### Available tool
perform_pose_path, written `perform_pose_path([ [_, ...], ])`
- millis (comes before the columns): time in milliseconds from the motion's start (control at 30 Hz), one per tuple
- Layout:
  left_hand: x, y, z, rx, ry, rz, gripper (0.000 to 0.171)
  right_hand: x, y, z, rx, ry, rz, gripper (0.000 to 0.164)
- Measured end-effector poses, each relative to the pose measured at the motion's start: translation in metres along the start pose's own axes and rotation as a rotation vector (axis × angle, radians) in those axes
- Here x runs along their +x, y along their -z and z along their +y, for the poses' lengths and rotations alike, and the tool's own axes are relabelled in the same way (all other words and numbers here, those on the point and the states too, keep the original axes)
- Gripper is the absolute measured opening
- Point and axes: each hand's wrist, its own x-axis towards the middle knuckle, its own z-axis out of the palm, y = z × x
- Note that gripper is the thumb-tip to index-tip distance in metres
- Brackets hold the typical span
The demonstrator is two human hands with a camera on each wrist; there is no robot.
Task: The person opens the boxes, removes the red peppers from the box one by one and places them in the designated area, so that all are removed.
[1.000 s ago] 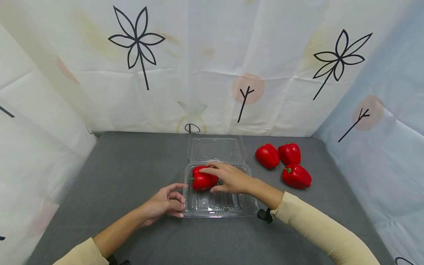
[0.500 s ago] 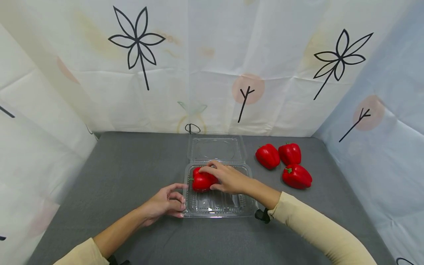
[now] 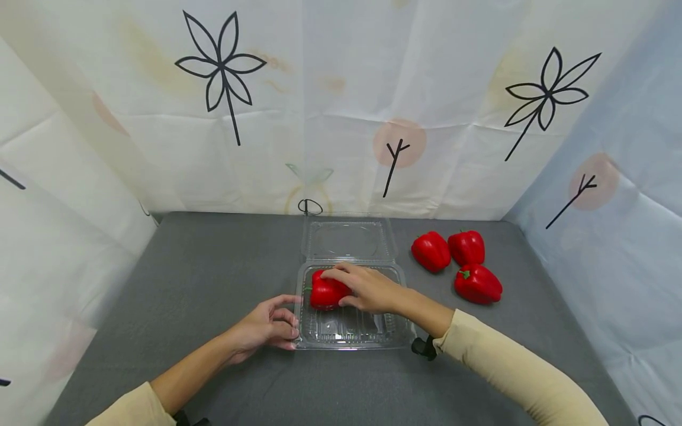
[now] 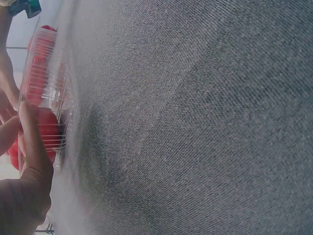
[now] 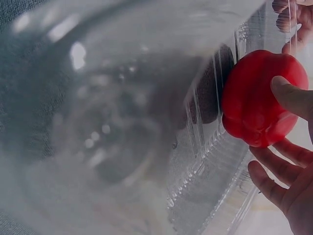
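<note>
My right hand [image 3: 370, 288] grips a red bell pepper [image 3: 325, 293] in the back left part of a clear plastic clamshell container [image 3: 351, 340]. In the right wrist view the thumb lies across one side of the bell pepper [image 5: 261, 98] and the fingers sit at the other. The pepper's green stem points left. My left hand [image 3: 269, 325] holds the container's left rim. From the left wrist, the fingers [image 4: 33, 142] show outside the ribbed wall, with the thumb on the rim's other side.
The container's lid [image 3: 348, 239] lies opened back toward the patterned curtain [image 3: 341, 118]. Three more red bell peppers, a left one [image 3: 430, 251], a back one [image 3: 466, 247] and a front one [image 3: 478, 284], lie grouped on the grey tabletop [image 3: 224, 260], right of the container.
The bell pepper in my right hand has shifted slightly toward the container's front. The left hand, the container and the three peppers on the right stay where they were.
</note>
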Motion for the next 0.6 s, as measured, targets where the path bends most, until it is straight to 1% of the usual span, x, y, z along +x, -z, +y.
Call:
perform_pose_path([
  [233, 0.0009, -0.0002, 0.0, 0.0, 0.011, 0.008, 0.072, -0.0022, 0.0018, 0.0017, 0.005, 0.015, 0.001, 0.063],
  [600, 0.0026, -0.0008, -0.0003, -0.001, 0.021, 0.018, 0.073, -0.009, 0.0088, 0.0009, -0.007, -0.01, -0.001, 0.063],
])
